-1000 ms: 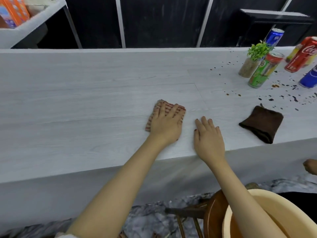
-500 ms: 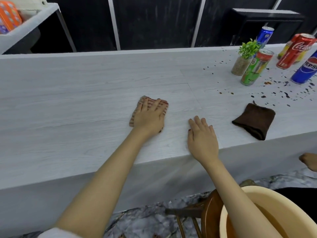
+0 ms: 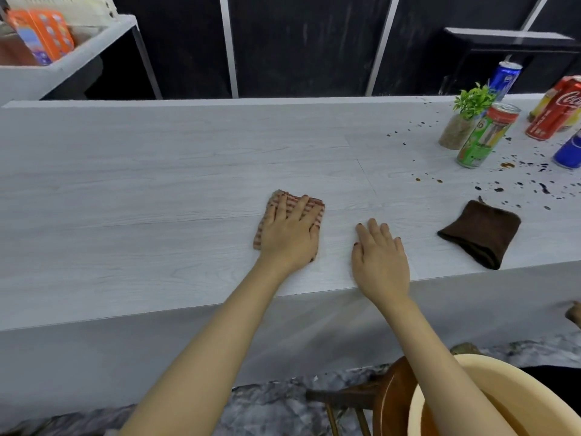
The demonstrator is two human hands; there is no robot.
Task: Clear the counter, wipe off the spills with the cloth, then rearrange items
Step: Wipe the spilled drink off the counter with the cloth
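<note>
My left hand (image 3: 290,232) presses flat on a folded red-striped cloth (image 3: 316,206) in the middle of the pale wood-grain counter (image 3: 157,184). Just to its right, my right hand (image 3: 380,259) rests palm down on the bare counter near the front edge, fingers apart, holding nothing. A folded dark brown cloth (image 3: 481,232) lies further right. Dark spill drops (image 3: 531,187) speckle the counter's right end, around a green can (image 3: 484,136), a red cola can (image 3: 556,110), two blue cans (image 3: 504,78) (image 3: 570,151) and a small potted plant (image 3: 465,116).
A beige basin (image 3: 446,376) sits on a wooden chair (image 3: 386,401) at the lower right, under my right forearm. A grey shelf (image 3: 72,62) at the upper left holds an orange box (image 3: 44,34). Black panels stand behind the counter.
My left hand slid the striped cloth leftward along the counter, then a little back to the right. My right hand stayed flat on the counter.
</note>
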